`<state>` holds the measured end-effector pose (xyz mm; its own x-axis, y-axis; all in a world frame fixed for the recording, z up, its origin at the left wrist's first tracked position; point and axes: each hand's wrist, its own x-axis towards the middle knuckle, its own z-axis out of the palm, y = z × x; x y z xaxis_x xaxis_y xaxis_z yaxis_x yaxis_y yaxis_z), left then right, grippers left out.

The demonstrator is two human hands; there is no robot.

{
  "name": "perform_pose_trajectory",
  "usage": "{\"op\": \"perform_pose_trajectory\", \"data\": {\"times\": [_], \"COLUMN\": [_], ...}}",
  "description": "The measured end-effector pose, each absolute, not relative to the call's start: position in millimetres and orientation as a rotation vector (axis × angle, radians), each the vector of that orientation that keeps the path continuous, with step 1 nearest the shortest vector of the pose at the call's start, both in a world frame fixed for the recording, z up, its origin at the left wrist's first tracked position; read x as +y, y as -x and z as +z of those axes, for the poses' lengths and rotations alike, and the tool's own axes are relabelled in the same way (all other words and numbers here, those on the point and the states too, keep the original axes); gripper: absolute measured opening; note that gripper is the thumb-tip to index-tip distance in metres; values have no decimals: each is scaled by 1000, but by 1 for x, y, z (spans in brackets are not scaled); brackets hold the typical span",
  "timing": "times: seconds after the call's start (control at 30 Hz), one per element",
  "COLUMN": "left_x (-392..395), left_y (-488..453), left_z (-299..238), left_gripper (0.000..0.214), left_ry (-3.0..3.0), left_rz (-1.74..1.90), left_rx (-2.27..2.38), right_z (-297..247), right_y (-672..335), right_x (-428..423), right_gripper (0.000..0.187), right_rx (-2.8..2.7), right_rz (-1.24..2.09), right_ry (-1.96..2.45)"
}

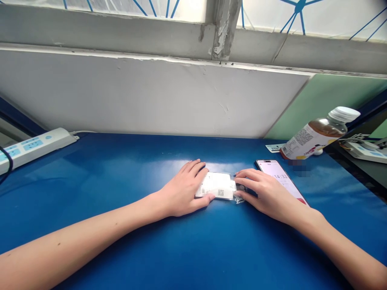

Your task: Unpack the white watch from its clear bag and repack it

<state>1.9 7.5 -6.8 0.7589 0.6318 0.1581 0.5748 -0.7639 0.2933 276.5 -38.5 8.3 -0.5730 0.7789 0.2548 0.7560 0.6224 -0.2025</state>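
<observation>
On the blue, glossy, flat tabletop [181, 253], the flat white rectangular packet in clear plastic film [216, 185] lies near the middle, well in from the far edge, with the left hand [187, 189] at its left end, fingers extended and thumb apart. The right hand [264, 191] curls its fingers at the packet's right end, beside a silvery beaded chain [240, 200]; I cannot tell whether either hand grips. Toward the far right corner stand a black-edged smartphone with lit screen [279, 177] and a white-capped clear bottle of brown liquid [314, 139].
</observation>
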Motion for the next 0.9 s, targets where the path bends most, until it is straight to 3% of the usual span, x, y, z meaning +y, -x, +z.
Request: {"op": "perform_pose_trajectory", "data": {"times": [0.27,0.9], "left_x": [8,7], "left_y": [-2,-2], "left_z": [-7,-6], "left_gripper": [65,66], "left_ry": [-2731,-2749], "left_rz": [368,351], "left_rx": [950,955], "right_z": [3,0], "right_y": [-274,-277], "right_x": [-39,-37], "right_gripper": [20,18], "right_rx": [-2490,-2543], "right_rz": [168,-42], "right_ry": [1229,1197]}}
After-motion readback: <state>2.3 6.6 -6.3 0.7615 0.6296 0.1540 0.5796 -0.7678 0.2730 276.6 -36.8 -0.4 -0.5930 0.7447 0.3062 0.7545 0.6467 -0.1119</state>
